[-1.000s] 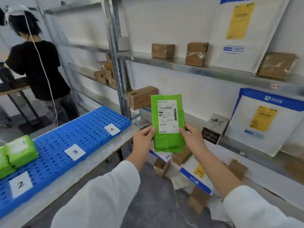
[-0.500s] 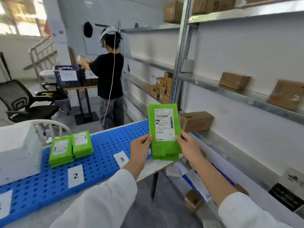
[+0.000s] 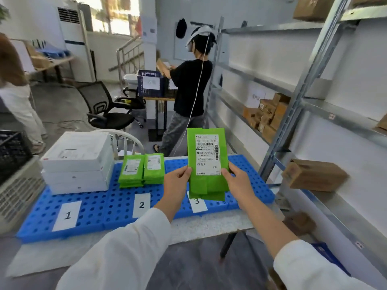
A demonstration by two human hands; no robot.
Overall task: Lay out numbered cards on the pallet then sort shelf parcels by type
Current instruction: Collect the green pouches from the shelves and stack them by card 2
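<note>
Both hands [image 3: 178, 181] gripping green parcels [image 3: 207, 164] above pallet [image 3: 100, 206].

white walls, grey floor — black office chair [image 3: 109, 109], metal shelving [image 3: 301, 97], bright window [image 3: 117, 13]

Cards 1 [image 3: 67, 215], 2 [image 3: 141, 205], 3 [image 3: 197, 201] lie left-to-right on the pallet [image 3: 100, 208].

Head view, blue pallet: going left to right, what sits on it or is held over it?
Card 1 → white boxes → green parcels → card 2 → left hand → held green parcel → right hand.
</note>
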